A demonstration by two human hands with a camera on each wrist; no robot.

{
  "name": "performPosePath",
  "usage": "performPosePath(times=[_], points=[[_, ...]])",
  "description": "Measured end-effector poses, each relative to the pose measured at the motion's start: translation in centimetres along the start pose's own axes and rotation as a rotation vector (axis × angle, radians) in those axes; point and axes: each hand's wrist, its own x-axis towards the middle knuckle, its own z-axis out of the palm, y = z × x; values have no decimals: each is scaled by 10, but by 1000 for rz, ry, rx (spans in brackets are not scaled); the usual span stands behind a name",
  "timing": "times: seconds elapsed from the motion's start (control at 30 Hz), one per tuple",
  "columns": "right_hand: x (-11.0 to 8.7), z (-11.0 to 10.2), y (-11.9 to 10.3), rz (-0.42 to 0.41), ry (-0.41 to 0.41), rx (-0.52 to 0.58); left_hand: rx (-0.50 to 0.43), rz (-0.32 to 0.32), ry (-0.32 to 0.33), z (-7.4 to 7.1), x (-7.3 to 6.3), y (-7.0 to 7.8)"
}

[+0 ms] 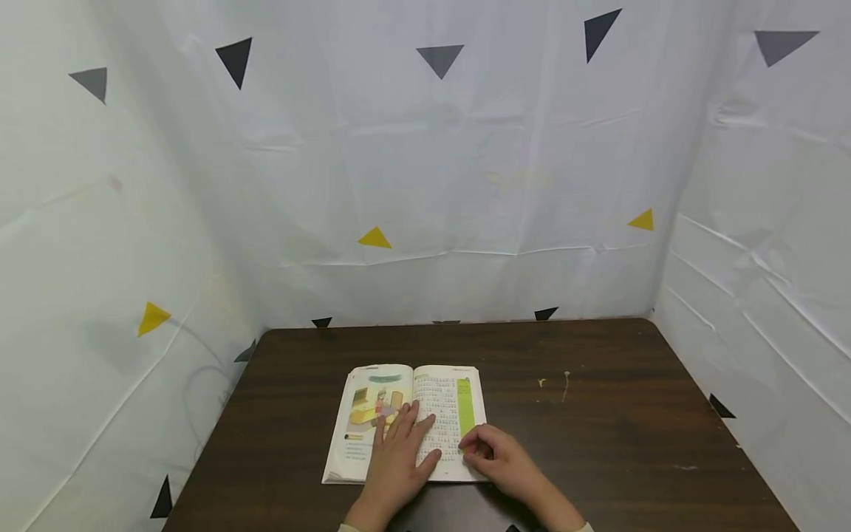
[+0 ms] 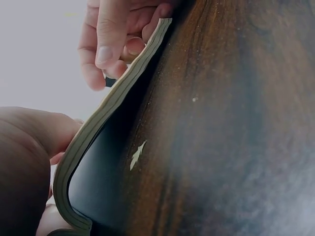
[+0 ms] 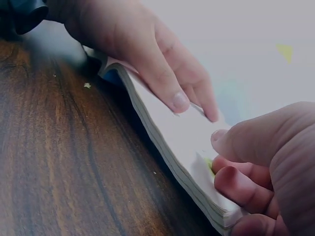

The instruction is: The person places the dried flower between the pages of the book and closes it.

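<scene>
A book (image 1: pixel 441 399) lies spread on the dark table, with a colour picture on its left page and rows of print beside a green strip on its right page. My left hand (image 1: pixel 397 448) lies across the middle of the book, fingers spread over the fold and thumb on the right page. Over the lower right corner of the right page is my right hand (image 1: pixel 497 458), its fingers loosely bent. In the right wrist view, a gap shows between the right thumb (image 3: pixel 221 140) and the fingers, with no page between them. The page edges (image 2: pixel 110 101) curve up toward the fold.
The brown wood-grain table (image 1: pixel 598 428) extends on both sides of the book. Pale marks (image 1: pixel 565 384) show on its surface at the right. White sheeting (image 1: pixel 452 162) with black, grey and yellow triangles stands behind the table and along its left and right sides.
</scene>
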Motion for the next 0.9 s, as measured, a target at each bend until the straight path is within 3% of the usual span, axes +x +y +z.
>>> performPosePath(times=[0.3, 0.43, 0.53, 0.63, 0.8, 0.9], points=[[-9, -6, -9, 4, -53, -17, -11, 18, 32, 4, -1, 0], [-14, -16, -15, -27, -118, -29, -3, 26, 44, 4, -1, -1], [-17, -27, -14, -10, -116, -69, -3, 20, 46, 3, 0, -1], [-21, -44, -7, 88, -29, -149, -10, 13, 38, 3, -1, -1], [-28, -84, 6, 317, 214, -433, -9, 11, 24, 3, -2, -2], [-31, -106, 15, 426, 255, -535, 5, 11, 29, 2, -2, -3]])
